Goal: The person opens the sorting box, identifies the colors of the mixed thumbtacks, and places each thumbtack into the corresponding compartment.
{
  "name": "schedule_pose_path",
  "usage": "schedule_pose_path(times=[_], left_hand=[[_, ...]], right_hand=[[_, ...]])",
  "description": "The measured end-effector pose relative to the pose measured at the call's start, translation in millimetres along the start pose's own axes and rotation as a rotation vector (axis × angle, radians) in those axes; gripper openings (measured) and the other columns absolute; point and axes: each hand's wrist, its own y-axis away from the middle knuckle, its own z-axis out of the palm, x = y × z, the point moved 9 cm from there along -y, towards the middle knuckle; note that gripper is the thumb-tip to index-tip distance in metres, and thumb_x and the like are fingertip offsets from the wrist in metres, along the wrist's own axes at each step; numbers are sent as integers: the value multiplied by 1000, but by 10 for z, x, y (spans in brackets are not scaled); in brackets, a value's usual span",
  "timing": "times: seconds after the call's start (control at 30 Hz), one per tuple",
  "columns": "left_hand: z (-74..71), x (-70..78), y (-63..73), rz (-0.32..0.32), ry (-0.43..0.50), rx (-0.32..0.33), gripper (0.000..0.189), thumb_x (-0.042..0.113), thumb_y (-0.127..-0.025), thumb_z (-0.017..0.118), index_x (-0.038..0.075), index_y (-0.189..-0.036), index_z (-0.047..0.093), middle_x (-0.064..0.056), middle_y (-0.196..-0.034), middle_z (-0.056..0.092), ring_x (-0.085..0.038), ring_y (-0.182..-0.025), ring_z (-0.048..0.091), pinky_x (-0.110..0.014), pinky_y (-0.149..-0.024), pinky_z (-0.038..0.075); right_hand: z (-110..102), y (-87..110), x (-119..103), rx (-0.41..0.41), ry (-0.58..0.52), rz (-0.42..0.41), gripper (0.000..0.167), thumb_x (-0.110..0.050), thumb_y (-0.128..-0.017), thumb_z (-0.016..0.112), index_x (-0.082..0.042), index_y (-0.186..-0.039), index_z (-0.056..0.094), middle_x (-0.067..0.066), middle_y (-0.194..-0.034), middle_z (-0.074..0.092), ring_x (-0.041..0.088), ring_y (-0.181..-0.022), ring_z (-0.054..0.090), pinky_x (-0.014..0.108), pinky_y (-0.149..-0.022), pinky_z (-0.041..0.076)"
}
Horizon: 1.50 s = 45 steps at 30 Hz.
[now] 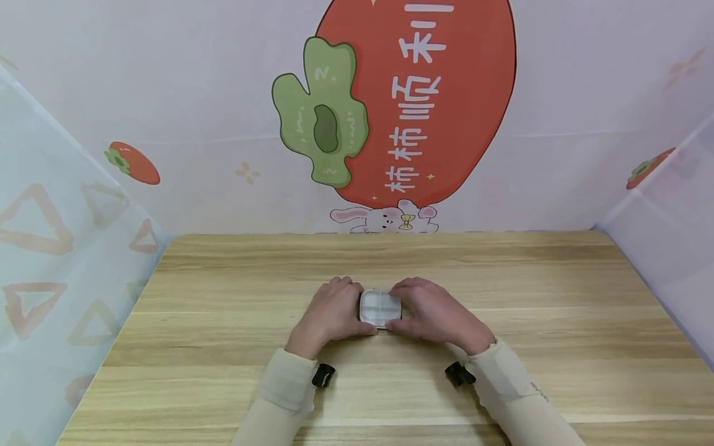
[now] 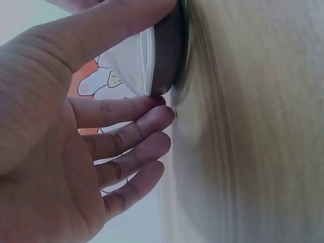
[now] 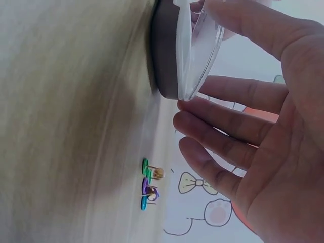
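A small box lies on the table between both hands, with a divided white inside under a clear lid. My left hand holds its left side, thumb at the near edge and index finger at the far edge. From the left wrist view, the dark base rests on the wood. My right hand pinches the right side between thumb and fingers. In the right wrist view the clear lid slants away from the white rim, its far part hidden by the thumb.
Several tiny green, purple and blue pieces with thin pins lie on the table beyond the right hand in the right wrist view; their kind is unclear. The wooden table ends at a printed cloth backdrop, with cloth at both sides.
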Motion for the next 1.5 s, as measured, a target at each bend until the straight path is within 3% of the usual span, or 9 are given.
schedule_pose_path(times=[0.47,0.8,1.5], left_hand=[[-31,-26,12,8,-2,24,60,48,-67,93,7,-105,70,0,-92,62,-24,-90,56,-44,-84,46],[-25,-42,13,-6,2,18,59,49,-68,93,8,-106,71,1,-93,62,-23,-91,55,-45,-87,46],[-16,-42,1,-13,1,25,59,49,-67,93,8,-102,70,1,-93,62,-23,-90,57,-45,-87,46]], right_hand=[[-41,18,68,-23,-103,-6,50,-44,-94,71,-6,-127,69,6,-124,68,23,-116,62,45,-99,50],[-76,7,79,21,-53,18,41,-34,-84,84,-12,-116,74,0,-120,68,20,-112,62,43,-97,51],[-93,-10,146,51,-170,-7,30,-27,-97,72,-8,-120,72,2,-117,71,21,-110,65,45,-95,52]])
